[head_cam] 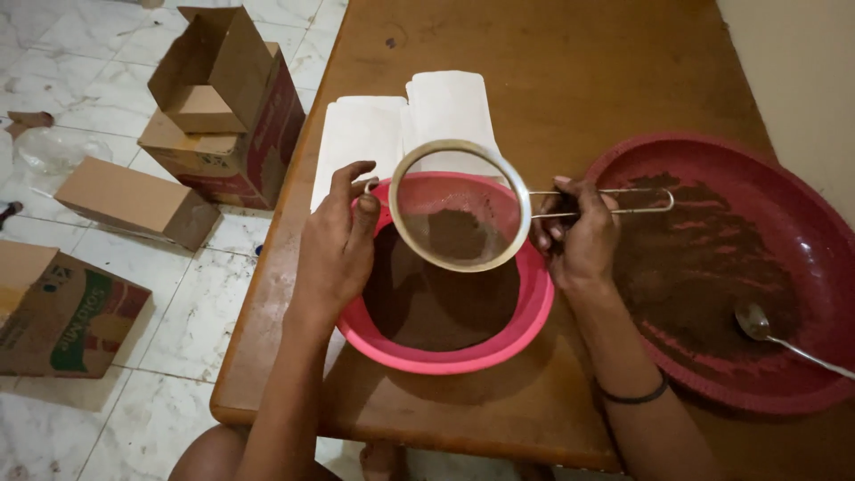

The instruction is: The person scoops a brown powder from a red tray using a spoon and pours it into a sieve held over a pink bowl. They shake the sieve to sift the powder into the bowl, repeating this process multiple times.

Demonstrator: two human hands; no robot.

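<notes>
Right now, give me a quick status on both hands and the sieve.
Right hand grips the sieve handle. Left hand steadies its far rim. Sieve tilted over pink bowl, brown powder in both. Nothing blocking; red tray and spoon off right.

Dim, warm indoor light from above. Soft shadows under the bowl (445,343) and arms on the bench (552,80). Brighter on the floor (107,89) at left. Slight wide-angle bend at edges. Sharp enough in centre, some grain.

left hand (337,240) open, cupped, right hand (577,233) in closed grip
</notes>
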